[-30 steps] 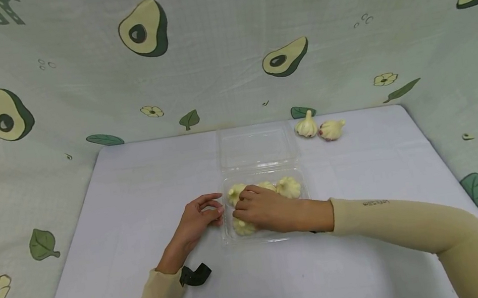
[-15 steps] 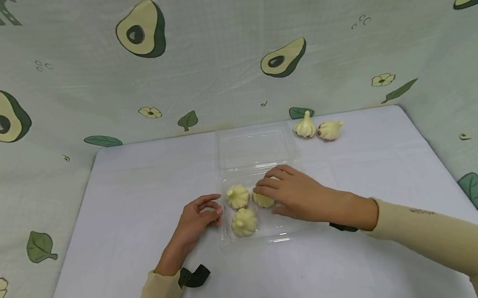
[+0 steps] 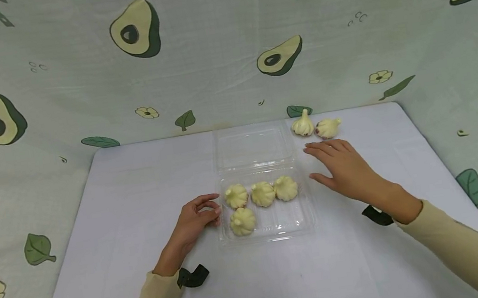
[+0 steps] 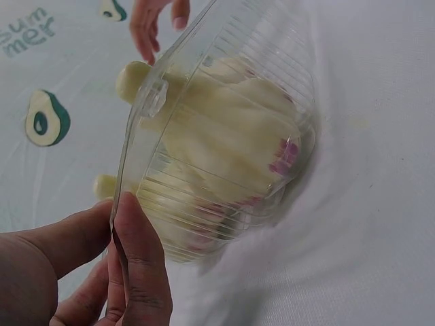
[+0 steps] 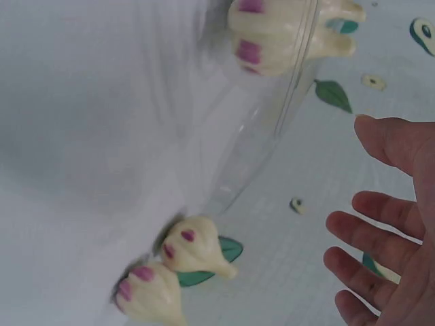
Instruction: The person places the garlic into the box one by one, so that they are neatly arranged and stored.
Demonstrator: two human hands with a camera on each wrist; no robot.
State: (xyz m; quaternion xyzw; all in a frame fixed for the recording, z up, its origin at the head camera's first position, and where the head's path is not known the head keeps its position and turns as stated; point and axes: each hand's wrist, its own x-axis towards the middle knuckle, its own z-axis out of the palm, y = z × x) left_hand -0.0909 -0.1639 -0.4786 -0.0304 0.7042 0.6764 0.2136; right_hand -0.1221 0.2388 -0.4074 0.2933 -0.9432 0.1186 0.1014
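I see four garlic bulbs (image 3: pixel 263 194) inside the clear box (image 3: pixel 283 219): three line its far side, one sits in its near-left part. I have the left hand (image 3: pixel 194 219) pinching the box's left rim between thumb and fingers. The right hand (image 3: pixel 346 167) is right of the box, fingers spread, grasping nothing. Beyond the box lies its open lid (image 3: pixel 253 147); to the box's far right, two loose bulbs (image 3: pixel 328 128) rest on the white table (image 3: pixel 143 183).

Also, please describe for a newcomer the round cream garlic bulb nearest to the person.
On the white table lies an open clear plastic box. Inside, near left, sits the bulb. It is alone in front; the box's other three bulbs form a row behind.
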